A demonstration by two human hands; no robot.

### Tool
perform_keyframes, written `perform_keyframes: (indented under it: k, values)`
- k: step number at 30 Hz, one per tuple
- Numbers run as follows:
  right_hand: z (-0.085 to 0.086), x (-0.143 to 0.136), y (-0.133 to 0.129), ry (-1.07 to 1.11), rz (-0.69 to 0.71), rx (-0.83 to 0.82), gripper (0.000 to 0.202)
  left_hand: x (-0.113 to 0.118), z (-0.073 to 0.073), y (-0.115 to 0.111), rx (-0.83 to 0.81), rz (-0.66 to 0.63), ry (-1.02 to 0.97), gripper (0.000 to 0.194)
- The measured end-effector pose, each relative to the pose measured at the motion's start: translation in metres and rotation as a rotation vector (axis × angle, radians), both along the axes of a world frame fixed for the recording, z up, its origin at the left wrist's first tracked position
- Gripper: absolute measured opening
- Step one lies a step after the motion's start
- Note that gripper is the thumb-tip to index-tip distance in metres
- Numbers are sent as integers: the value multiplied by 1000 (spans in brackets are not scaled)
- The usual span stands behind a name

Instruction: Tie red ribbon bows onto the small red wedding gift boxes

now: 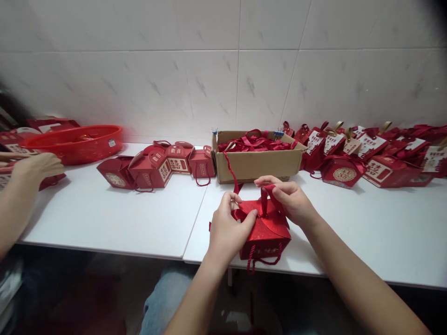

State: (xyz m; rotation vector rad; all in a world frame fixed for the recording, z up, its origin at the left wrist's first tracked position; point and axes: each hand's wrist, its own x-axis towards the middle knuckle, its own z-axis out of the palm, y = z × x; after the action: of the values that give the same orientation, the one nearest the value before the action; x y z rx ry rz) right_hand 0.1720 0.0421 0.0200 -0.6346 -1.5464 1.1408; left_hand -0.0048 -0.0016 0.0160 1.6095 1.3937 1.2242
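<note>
A red gift box [267, 232] with a cord handle drooping at its front stands near the table's front edge. My left hand [230, 225] rests on its top left, thumb pressed near the middle of the lid and fingers curled around a piece of red ribbon. My right hand [288, 197] pinches a loop of the same red ribbon [264, 201] above the lid. Just behind the box sits a cardboard box [258, 166] heaped with red ribbons [249, 142]. One ribbon strand hangs over its front wall toward my left hand.
Several red gift boxes [150, 165] stand left of the cardboard box. More finished-looking boxes with white tags [370, 146] crowd the right rear. A red plastic basin [87, 146] is at the left, where another person's hand [38, 167] reaches in. A tiled wall [206, 88] closes the back.
</note>
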Motion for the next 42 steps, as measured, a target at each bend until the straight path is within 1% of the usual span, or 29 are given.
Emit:
perform_keyframes:
  k: [6, 10, 12, 13, 15, 17, 18, 21, 23, 25, 29, 31, 33, 37, 40, 42]
  values:
    - [1, 2, -4, -21, -26, -78, 23, 0, 9, -6, 17, 100, 131, 25]
    - [-4, 2, -3, 1, -80, -121, 25, 1, 12, -10, 47, 181, 178, 24]
    - [-6, 1, -2, 18, -96, -143, 24, 0, 13, -9, 88, 201, 172, 23]
    - [-7, 0, -2, 24, -101, -153, 23, -1, 13, -7, 135, 195, 165, 23]
    - [-7, -2, -3, 37, -112, -162, 21, -3, 15, -4, 258, 144, 154, 26]
    - [-4, -5, -6, 41, -129, -144, 20, -4, 21, 1, 357, 71, 131, 29]
    - [-3, -7, -7, 36, -139, -130, 20, -3, 24, 3, 380, 40, 115, 26]
    - [1, -11, -10, 12, -158, -72, 17, 2, 36, 9, 382, 5, 103, 11]
    - [1, -12, -10, -9, -172, -30, 14, 5, 40, 12, 378, 1, 139, 13]
    - [-1, -14, -10, -20, -197, -20, 15, 7, 42, 15, 389, 8, 155, 12]
    - [-3, -15, -10, -3, -263, -68, 23, 2, 41, 18, 460, 75, 94, 11]
    - [-3, -16, -10, -31, -273, -59, 24, -2, 41, 18, 453, 95, 73, 13]
    - [-2, -16, -10, -70, -265, -30, 24, -3, 41, 17, 400, 75, 85, 16]
    - [2, -14, -12, -126, -243, 50, 18, 1, 40, 15, 319, -17, 108, 15]
    - [2, -12, -12, -154, -228, 86, 14, 5, 37, 15, 334, -10, 67, 11]
    - [1, -11, -11, -136, -238, 67, 16, 7, 35, 15, 345, 9, 24, 10]
